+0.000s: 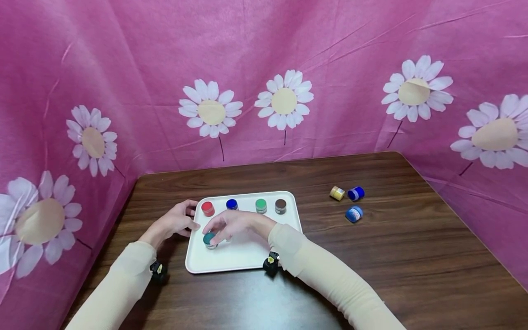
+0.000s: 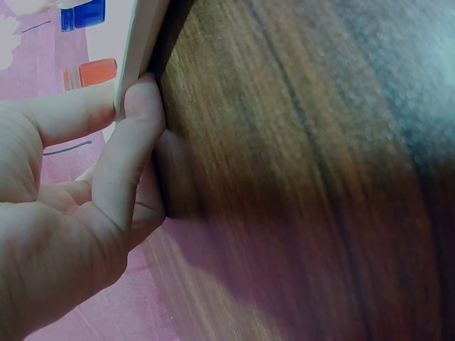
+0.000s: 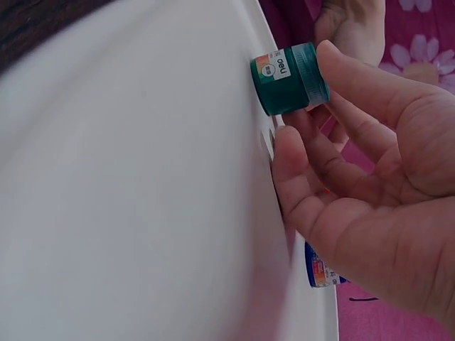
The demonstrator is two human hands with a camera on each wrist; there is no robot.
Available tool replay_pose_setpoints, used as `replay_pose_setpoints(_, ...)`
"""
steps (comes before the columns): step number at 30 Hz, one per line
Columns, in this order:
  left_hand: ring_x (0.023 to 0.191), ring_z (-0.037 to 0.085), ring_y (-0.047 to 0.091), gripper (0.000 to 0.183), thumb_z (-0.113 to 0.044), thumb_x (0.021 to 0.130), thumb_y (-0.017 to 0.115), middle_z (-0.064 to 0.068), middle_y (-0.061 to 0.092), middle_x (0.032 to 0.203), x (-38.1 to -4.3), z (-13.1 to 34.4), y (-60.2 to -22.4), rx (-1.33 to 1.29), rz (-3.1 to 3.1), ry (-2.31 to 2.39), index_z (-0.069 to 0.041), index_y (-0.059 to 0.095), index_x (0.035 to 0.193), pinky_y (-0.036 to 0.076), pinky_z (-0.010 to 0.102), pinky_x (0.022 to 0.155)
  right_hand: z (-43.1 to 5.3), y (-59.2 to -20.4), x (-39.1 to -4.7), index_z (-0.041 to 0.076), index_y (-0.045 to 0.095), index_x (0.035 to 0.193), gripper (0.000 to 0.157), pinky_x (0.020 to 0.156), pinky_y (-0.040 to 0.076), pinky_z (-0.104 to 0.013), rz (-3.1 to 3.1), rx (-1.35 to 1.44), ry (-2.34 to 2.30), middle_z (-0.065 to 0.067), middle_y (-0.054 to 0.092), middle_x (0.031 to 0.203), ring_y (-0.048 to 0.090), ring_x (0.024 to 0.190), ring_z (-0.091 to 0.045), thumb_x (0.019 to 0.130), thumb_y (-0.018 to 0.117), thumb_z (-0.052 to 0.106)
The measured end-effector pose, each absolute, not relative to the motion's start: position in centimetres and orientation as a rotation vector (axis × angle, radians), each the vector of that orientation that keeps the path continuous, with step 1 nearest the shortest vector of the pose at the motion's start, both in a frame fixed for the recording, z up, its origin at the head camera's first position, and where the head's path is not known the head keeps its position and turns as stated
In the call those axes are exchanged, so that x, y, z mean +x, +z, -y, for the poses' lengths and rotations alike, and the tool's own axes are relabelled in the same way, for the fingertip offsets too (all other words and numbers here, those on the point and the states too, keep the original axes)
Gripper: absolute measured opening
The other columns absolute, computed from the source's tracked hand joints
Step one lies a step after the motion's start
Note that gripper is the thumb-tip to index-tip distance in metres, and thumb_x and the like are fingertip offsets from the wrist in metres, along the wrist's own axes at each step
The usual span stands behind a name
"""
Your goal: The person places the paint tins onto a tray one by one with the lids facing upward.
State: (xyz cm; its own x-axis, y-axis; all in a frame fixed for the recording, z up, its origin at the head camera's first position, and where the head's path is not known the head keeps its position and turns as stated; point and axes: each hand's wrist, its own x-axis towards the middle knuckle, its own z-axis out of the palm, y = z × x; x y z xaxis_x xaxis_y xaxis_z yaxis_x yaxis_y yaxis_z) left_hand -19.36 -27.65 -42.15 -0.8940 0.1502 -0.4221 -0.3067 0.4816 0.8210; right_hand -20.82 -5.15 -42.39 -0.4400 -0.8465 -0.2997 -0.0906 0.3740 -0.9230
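A white tray (image 1: 243,263) lies on the table. My left hand (image 1: 178,220) grips its left edge, and the left wrist view shows the fingers (image 2: 146,106) at the tray's rim (image 2: 138,53). Near the tray's front left, a teal paint jar (image 1: 208,239) stands upright. My right hand (image 1: 235,223) reaches across the tray and pinches this jar around its lid, the thumb (image 3: 355,78) at the lid's edge. Along the tray's back stand a red jar (image 1: 207,209), a blue jar (image 1: 232,204), a green jar (image 1: 261,206) and a brown jar (image 1: 280,206).
Right of the tray, a yellow jar (image 1: 337,193), a dark blue jar (image 1: 356,193) and a lighter blue jar (image 1: 354,214) lie on the wooden table (image 1: 392,256). A pink cloth (image 1: 247,41) with daisies hangs around the table's back and sides.
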Motion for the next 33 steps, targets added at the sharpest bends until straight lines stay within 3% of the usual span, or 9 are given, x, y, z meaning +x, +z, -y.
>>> replay_pose_setpoints(6, 0.090, 0.028, 0.061, 0.077, 0.013, 0.080, 0.069, 0.024, 0.044, 0.120, -19.23, 27.83, -42.23, -0.106, -2.293, 1.420, 0.005, 0.033, 0.148, 0.061, 0.047, 0.070, 5.10, -42.67, -21.19, -0.006, 0.060, 0.130, 0.039, 0.075, 0.056, -0.023, -1.743, -0.765, -1.218, -0.010, 0.071, 0.108, 0.064, 0.087, -0.009, 0.093, 0.070, -0.001)
replay_pose_setpoints(19, 0.090, 0.028, 0.062, 0.078, 0.013, 0.080, 0.069, 0.024, 0.044, 0.121, -19.21, 27.94, -42.33, -0.100, -2.290, 1.423, 0.005, 0.032, 0.148, 0.061, 0.046, 0.070, 5.19, -42.60, -20.93, -0.007, 0.062, 0.126, 0.035, 0.083, 0.056, -0.024, -1.721, -0.666, -1.271, -0.014, 0.072, 0.110, 0.067, 0.092, -0.011, 0.092, 0.069, -0.004)
replay_pose_setpoints(27, 0.090, 0.028, 0.061, 0.078, 0.013, 0.081, 0.069, 0.024, 0.043, 0.121, -19.19, 27.74, -42.21, -0.111, -2.285, 1.421, 0.004, 0.032, 0.149, 0.061, 0.046, 0.070, 5.37, -42.94, -20.66, -0.007, 0.062, 0.124, 0.032, 0.083, 0.059, -0.035, -1.607, -0.518, -1.346, -0.020, 0.072, 0.110, 0.071, 0.090, -0.021, 0.093, 0.067, -0.007)
replay_pose_setpoints(33, 0.090, 0.028, 0.062, 0.077, 0.013, 0.081, 0.069, 0.025, 0.043, 0.121, -19.16, 27.66, -42.17, -0.119, -2.286, 1.417, 0.004, 0.032, 0.148, 0.061, 0.046, 0.070, 5.06, -42.72, -20.60, -0.006, 0.064, 0.126, 0.031, 0.080, 0.061, -0.037, -1.643, -0.542, -1.289, -0.020, 0.073, 0.110, 0.073, 0.095, -0.028, 0.095, 0.068, 0.001)
